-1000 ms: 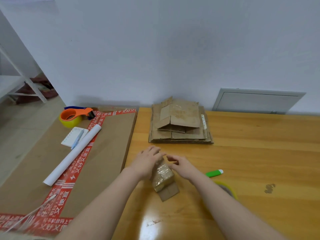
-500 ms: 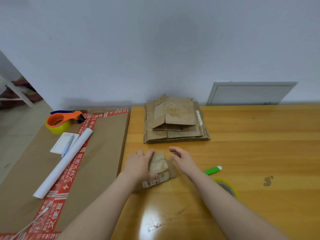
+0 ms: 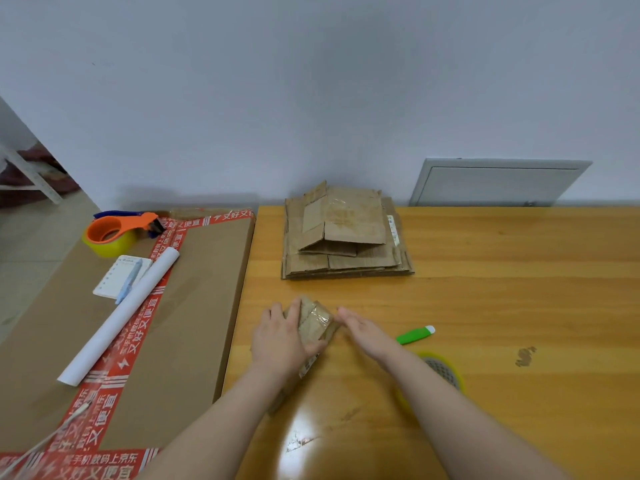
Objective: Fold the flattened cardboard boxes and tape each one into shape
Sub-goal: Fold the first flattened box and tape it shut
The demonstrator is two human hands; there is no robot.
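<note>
A small folded cardboard box [image 3: 313,322], shiny with clear tape, stands on the wooden table [image 3: 502,306] in front of me. My left hand [image 3: 280,337] grips its left side, fingers over the top and thumb along the near face. My right hand [image 3: 363,329] lies just right of the box with straight fingers, the fingertips touching or almost touching its right edge. A stack of flattened cardboard boxes [image 3: 346,237] sits at the back of the table by the wall. A yellow tape roll [image 3: 445,370] lies partly hidden behind my right forearm.
A green cutter [image 3: 415,335] lies right of my right hand. On the big brown carton [image 3: 187,323] to the left are an orange tape dispenser [image 3: 116,232], a notepad with a pen [image 3: 123,280] and a white paper roll [image 3: 121,317]. A grey panel [image 3: 498,183] leans on the wall.
The box has been turned and shifted left and away from me under my left hand. My right hand has come off its top and now lies flat beside it.
</note>
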